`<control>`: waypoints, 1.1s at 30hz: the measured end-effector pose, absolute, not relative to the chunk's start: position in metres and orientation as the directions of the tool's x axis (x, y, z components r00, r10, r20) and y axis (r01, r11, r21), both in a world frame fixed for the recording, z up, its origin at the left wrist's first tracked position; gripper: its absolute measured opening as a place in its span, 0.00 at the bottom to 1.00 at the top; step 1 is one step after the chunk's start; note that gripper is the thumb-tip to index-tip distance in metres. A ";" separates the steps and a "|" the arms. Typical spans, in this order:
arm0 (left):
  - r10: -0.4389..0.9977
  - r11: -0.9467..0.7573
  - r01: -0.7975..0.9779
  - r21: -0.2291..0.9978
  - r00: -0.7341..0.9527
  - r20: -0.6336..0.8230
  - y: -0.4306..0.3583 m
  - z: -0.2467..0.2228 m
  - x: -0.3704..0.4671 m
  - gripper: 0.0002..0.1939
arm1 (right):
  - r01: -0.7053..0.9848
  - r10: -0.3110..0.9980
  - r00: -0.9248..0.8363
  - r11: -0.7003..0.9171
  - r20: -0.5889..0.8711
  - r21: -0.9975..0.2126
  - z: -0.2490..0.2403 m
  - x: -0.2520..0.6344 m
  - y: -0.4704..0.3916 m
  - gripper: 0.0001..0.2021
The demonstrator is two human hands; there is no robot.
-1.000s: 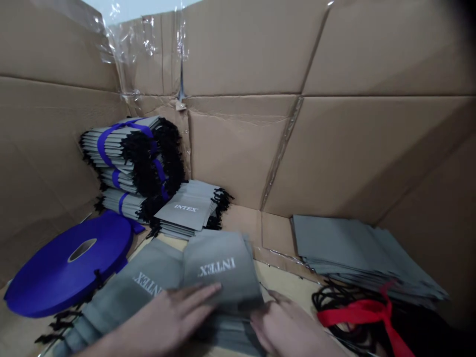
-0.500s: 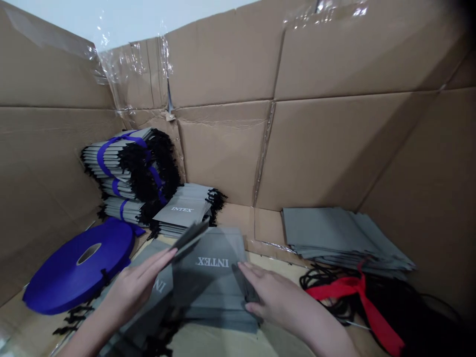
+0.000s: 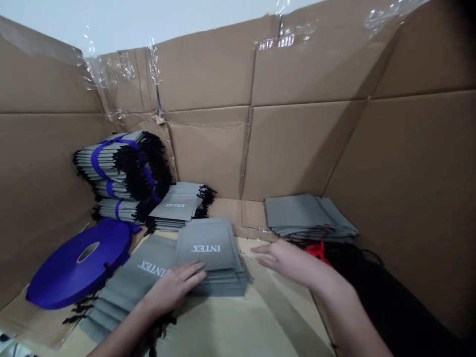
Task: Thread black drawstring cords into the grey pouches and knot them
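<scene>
- Cardboard walls [image 3: 297, 148] enclose the work area on three sides, with clear tape at the seams; a cardboard floor [image 3: 238, 327] serves as the work surface.
- Left hand [image 3: 174, 287]: flat, fingers spread, palm down on the near left edge of the squared stack of grey bags [image 3: 211, 258], whose top bag shows an upside-down "INTEX" print. It grips nothing.
- Right hand [image 3: 286, 258]: open, fingers extended toward the left, hovering just beside the stack's right edge and not touching it; it holds nothing.
- Key relation: the stack lies between the two hands, ahead of the left hand and to the left of the right hand. Only the left hand is in contact, so it is the nearer.
- Fanned row of grey bags [image 3: 126, 287]: overlapping, running from the stack toward the near left, partly beneath the left wrist.
- Surroundings: purple ribbon roll [image 3: 80, 267] flat at the left; ribbon-tied bundles [image 3: 119, 173] in the far left corner; a loose grey pile [image 3: 305, 215] at the right wall, with red ribbon [image 3: 318, 249] before it.
</scene>
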State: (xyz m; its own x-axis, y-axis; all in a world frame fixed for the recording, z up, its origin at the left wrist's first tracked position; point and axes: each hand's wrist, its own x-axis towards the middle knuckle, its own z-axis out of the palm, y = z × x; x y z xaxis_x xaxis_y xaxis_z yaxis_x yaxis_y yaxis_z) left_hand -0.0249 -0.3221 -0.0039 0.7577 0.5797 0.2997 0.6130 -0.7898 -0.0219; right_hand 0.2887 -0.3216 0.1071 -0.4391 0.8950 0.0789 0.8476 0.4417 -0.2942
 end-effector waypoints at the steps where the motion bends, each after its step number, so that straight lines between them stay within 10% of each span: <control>1: 0.591 -0.787 0.616 0.022 0.745 0.308 -0.323 -0.003 -0.026 0.27 | 0.869 0.922 -0.382 0.382 0.063 -0.316 0.106 0.303 -0.322 0.16; 8: 0.512 -0.817 0.575 0.045 0.689 0.512 -0.342 0.014 -0.012 0.10 | 0.964 0.978 -0.182 0.198 0.105 -0.178 0.040 0.327 -0.326 0.12; 17: 0.251 -0.923 0.382 -0.040 0.680 0.688 -0.383 0.020 0.017 0.15 | 0.979 0.913 -0.200 0.201 0.357 0.034 0.015 0.297 -0.336 0.10; 24: 0.594 -0.804 0.450 0.390 0.577 0.560 -0.361 0.049 0.060 0.20 | 0.962 0.839 -0.272 0.231 0.471 0.144 0.066 0.292 -0.389 0.11; 33: 0.615 -0.712 0.214 0.668 0.648 0.449 -0.361 0.038 0.088 0.19 | 0.929 0.701 -0.353 0.342 0.620 0.141 0.076 0.290 -0.445 0.15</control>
